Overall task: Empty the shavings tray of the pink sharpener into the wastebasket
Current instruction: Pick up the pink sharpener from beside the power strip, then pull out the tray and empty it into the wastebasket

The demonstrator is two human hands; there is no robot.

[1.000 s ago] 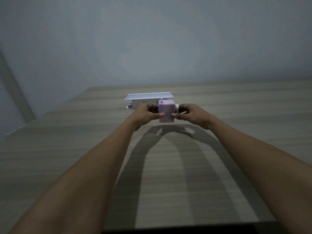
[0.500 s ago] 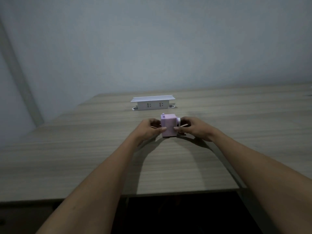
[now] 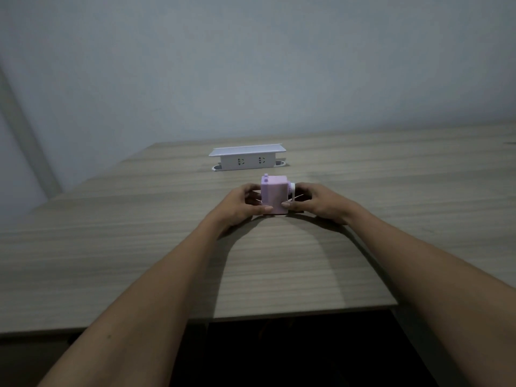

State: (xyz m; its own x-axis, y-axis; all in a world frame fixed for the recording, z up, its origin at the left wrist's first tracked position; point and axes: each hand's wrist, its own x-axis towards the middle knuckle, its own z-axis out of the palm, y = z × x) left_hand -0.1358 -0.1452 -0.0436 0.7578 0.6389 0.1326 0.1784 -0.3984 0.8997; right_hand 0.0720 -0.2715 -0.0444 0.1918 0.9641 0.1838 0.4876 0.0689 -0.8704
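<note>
We have drawn the small pink boxy plastic sharpener (image 3: 274, 194) nearer and set it on the wood-grain worktop (image 3: 139, 247). Left hand (image 3: 242, 203) and right hand (image 3: 317, 201) clamp its sides. Tray unpulled; wastebasket unseen.

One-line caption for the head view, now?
Both hands, left and right, grip the pink sharpener on the wooden table.
</note>
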